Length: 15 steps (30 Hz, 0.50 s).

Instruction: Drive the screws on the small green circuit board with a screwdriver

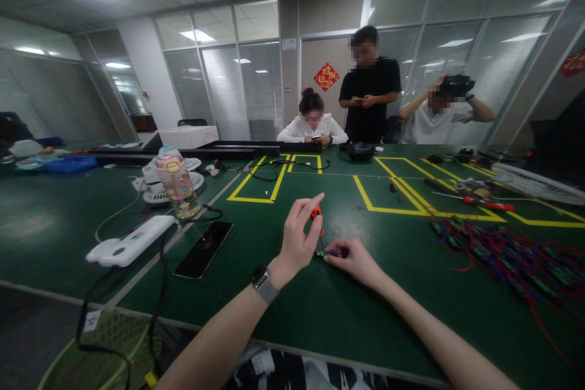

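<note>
My left hand (299, 234), with a watch on its wrist, is raised over the middle of the table. Its fingers curl around an orange-handled hand tool (316, 213), mostly hidden, whose thin dark end points down. Just to the right, my right hand (354, 261) rests low on the table. Between its thumb and fingers it pinches a small green circuit board (323, 253), close below the tool. Whether the tool touches the board I cannot tell.
Right of my hands lies a pile of boards with red and blue wires (507, 256), with a red screwdriver (489, 203) behind it. On the left are a phone (204, 250), a white power strip (132, 242) and a bottle (177, 186). Several people are across the green table (283, 323).
</note>
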{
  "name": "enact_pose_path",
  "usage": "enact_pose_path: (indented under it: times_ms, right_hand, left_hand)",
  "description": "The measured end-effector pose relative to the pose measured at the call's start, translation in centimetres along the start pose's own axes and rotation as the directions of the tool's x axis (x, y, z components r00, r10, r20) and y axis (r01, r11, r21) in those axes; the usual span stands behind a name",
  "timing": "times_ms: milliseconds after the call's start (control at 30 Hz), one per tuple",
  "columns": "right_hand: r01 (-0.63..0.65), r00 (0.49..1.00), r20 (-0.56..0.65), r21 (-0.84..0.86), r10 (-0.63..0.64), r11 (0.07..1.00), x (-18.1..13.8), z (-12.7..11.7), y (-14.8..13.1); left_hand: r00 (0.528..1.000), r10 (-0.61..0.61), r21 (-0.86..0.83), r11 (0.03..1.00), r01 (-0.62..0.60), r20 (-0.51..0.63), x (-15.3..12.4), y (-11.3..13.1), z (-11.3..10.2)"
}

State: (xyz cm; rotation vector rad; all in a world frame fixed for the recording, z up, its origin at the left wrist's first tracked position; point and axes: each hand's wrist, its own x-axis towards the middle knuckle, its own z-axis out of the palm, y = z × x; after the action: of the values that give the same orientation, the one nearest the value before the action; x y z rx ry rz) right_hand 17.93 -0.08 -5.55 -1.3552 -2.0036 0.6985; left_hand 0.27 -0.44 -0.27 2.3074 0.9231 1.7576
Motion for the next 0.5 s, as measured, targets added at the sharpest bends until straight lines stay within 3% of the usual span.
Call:
enact_pose_path:
  times_ms: [67,267,500]
  right_hand:
    - [0.002,1.000,0.002,-0.001,-0.002,1.000,0.01,0.01,0.00]
    - [0.006,1.000,-0.002,0.000,-0.006,1.000,-0.10,-0.04,-0.09]
    - [0.008,1.000,-0.003,-0.013,-0.008,1.000,0.01,0.03,0.13]
  left_hand:
    - [1.000,0.000,-0.029,1.000,0.001,0.031,-0.03,0.06,0.03]
    - [1.000,-0.001,0.040,0.999,0.002,-0.029,0.08,-0.17,0.10]
    - [1.000,0.006,0.002,1.000,-0.006,0.011,0.08,0.23,0.04]
